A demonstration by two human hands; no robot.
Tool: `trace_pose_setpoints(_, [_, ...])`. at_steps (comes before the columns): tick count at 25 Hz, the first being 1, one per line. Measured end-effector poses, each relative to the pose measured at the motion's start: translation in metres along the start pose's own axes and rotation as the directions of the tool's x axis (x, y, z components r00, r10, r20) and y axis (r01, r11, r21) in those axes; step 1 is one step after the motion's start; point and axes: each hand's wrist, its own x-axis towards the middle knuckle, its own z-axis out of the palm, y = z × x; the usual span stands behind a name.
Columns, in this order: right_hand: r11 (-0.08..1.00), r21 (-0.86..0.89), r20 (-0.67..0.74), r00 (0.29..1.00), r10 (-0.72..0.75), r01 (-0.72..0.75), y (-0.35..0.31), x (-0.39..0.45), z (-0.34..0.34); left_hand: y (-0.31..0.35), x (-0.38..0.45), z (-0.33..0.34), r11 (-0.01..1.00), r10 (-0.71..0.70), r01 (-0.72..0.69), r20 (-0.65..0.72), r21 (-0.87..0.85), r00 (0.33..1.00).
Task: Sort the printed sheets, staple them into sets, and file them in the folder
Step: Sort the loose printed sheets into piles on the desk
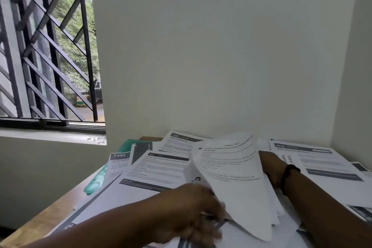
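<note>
Printed sheets (159, 169) lie spread and overlapping over the wooden table (42, 221). My right hand (270, 167) holds up a curled bundle of sheets (231, 175); its fingers are hidden behind the paper. Blurred, my left hand (193, 211) sits at the bundle's lower left edge with its fingers on the paper there. A green folder (96, 183) shows under the sheets at the table's left side.
The table stands in a corner, with white walls (201, 56) behind and to the right. A barred window (46, 46) is at left, and small metal bits (97, 140) lie on its sill. A black band circles my right wrist (287, 173).
</note>
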Motion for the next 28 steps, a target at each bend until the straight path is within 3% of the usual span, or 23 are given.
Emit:
trace_pose_setpoints(1, [0.996,-0.086,-0.017,1.000,-0.017,0.015,0.000,0.001,0.000,0.007,-0.010,-0.003,0.973,-0.050,0.046,0.009,0.227,0.999])
trace_pose_setpoints(2, [0.998,-0.066,-0.053,0.998,0.020,-0.023,-0.003,0.004,-0.002,0.016,-0.023,-0.006,0.911,-0.077,0.082,-0.030,0.404,0.997])
trace_pose_setpoints(3, [0.999,-0.017,-0.058,0.997,0.049,-0.050,-0.003,0.009,-0.001,0.024,-0.033,-0.010,0.826,-0.055,0.075,-0.052,0.559,0.997])
trace_pose_setpoints(4, [0.996,-0.073,-0.060,0.997,0.040,-0.044,-0.007,0.003,-0.001,0.029,-0.034,-0.017,0.757,0.018,0.038,-0.080,0.652,0.997])
trace_pose_setpoints(6, [0.997,0.057,-0.108,0.993,0.050,-0.044,-0.007,0.001,-0.001,0.040,-0.021,-0.034,0.695,0.219,0.033,-0.256,0.718,0.941])
trace_pose_setpoints(8, [0.992,0.127,-0.096,0.995,0.033,-0.020,-0.010,-0.006,0.001,0.045,0.018,-0.055,0.661,0.389,0.072,-0.423,0.747,0.819])
trace_pose_setpoints(10, [0.955,0.296,-0.038,0.998,0.042,-0.029,-0.010,-0.009,0.000,0.041,0.060,-0.074,0.699,0.348,0.117,-0.478,0.706,0.807])
trace_pose_setpoints(13, [0.905,0.412,0.168,0.985,0.037,-0.104,-0.013,-0.021,0.000,0.020,0.104,-0.088,0.716,0.121,0.246,-0.463,0.653,0.878])
trace_pose_setpoints(16, [0.949,0.311,0.275,0.961,-0.034,-0.055,-0.013,-0.023,0.004,-0.007,0.131,-0.093,0.629,0.224,0.288,-0.523,0.722,0.822])
trace_pose_setpoints(17, [0.957,0.287,0.287,0.957,-0.048,-0.038,-0.013,-0.023,0.006,-0.011,0.133,-0.090,0.649,0.256,0.262,-0.529,0.714,0.809])
trace_pose_setpoints(19, [0.972,0.234,0.254,0.966,-0.050,-0.011,-0.015,-0.020,0.009,-0.013,0.134,-0.089,0.843,0.253,0.079,-0.520,0.533,0.816])
trace_pose_setpoints(20, [0.976,0.218,0.229,0.972,-0.053,0.002,-0.016,-0.020,0.011,-0.010,0.130,-0.088,0.946,0.230,-0.069,-0.510,0.316,0.829])
trace_pose_setpoints(21, [0.976,0.219,0.204,0.977,-0.065,0.019,-0.018,-0.019,0.012,-0.006,0.128,-0.088,0.974,0.225,-0.196,-0.499,0.110,0.837])
trace_pose_setpoints(22, [0.972,0.231,0.180,0.980,-0.079,0.036,-0.019,-0.019,0.011,-0.002,0.125,-0.092,0.958,0.251,-0.285,-0.515,0.013,0.820])
trace_pose_setpoints(25, [0.938,0.329,0.144,0.976,-0.162,0.107,-0.027,-0.021,0.008,0.006,0.122,-0.110,0.920,0.277,-0.390,-0.629,-0.045,0.727])
trace_pose_setpoints(26, [0.920,0.360,0.125,0.970,-0.209,0.152,-0.034,-0.024,0.005,0.005,0.121,-0.117,0.914,0.237,-0.389,-0.619,-0.120,0.748])
trace_pose_setpoints(28, [0.857,0.435,0.091,0.934,-0.346,0.275,-0.057,-0.038,0.001,0.004,0.113,-0.121,0.875,0.196,-0.369,-0.469,-0.312,0.861])
